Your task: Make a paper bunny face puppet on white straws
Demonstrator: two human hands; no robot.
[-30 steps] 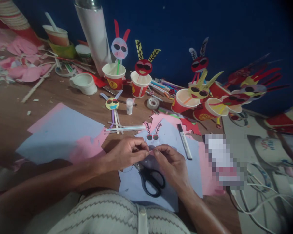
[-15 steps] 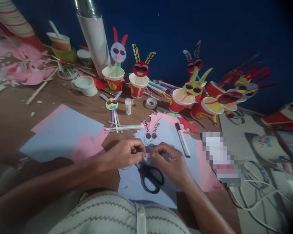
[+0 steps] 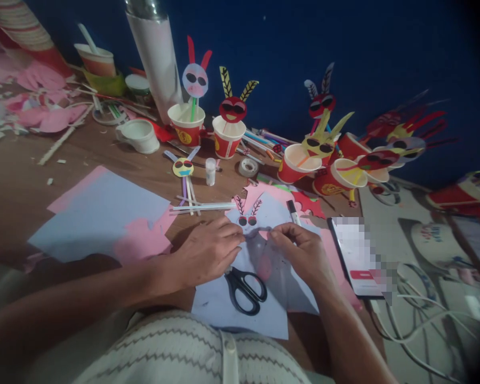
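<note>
A pale lavender paper face (image 3: 248, 228) with dark oval eyes and two veined paper antennae lies on sheets of the same colour. My left hand (image 3: 212, 250) rests palm down at its left edge, fingers stretched out and lying over the paper. Between the thumb and forefinger of my right hand (image 3: 300, 250) is a small pink paper piece (image 3: 264, 234), just right of the face. Black-handled scissors (image 3: 246, 290) lie below my hands, their blades hidden under my left hand. A marker (image 3: 293, 211) is partly covered by my right hand.
Red paper cups (image 3: 229, 140) with paper-faced stick figures stand along the blue wall. A yellow-faced figure (image 3: 183, 167), a small clear bottle (image 3: 210, 172) and a tape roll (image 3: 248, 167) lie nearer. On the right are a phone (image 3: 354, 256) and white cables (image 3: 420, 320).
My hands have moved apart from above the scissors. The right hand has carried the pink piece up and right, while the left has flattened beside the paper face.
</note>
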